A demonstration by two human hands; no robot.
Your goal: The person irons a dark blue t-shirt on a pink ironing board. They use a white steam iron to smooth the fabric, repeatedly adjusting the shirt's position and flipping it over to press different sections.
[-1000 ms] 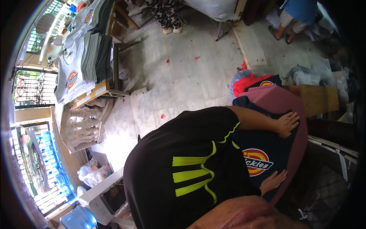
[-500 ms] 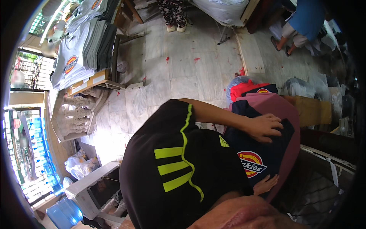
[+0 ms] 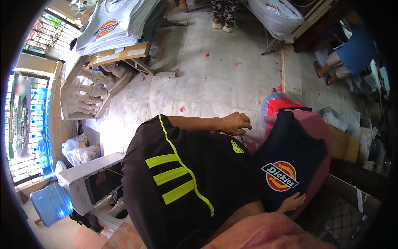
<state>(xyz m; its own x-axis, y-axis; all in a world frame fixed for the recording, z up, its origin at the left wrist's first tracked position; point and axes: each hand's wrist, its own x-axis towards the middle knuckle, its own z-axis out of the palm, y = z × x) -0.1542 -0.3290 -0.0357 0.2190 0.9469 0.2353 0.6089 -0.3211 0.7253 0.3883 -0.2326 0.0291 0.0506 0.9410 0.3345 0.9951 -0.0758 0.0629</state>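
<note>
A dark navy garment point(image 3: 290, 145) with a round red, yellow and white printed emblem lies spread over a dusty-pink rounded board point(image 3: 321, 128) at the right. My right hand point(image 3: 293, 202) rests flat on the garment's lower edge, below the emblem, fingers stretched out. Away from the cloth, to the left of the board, my left hand point(image 3: 235, 123) is held in the air. Its fingers are loosely bent, with nothing visible in them. My black sleeve and shirt front cover the middle of the view and hide the garment's left part.
Folded pale shirts point(image 3: 120, 29) are stacked on a wooden stand point(image 3: 120, 54) at upper left. Red cloth point(image 3: 284, 106) lies beyond the board. Two other people are farther off, one in blue point(image 3: 354, 52). A blue water bottle point(image 3: 52, 203) is at lower left.
My left hand has lifted off the garment and drawn back to the left, uncovering the cloth. My right hand stays on the lower edge. The whole view has shifted slightly.
</note>
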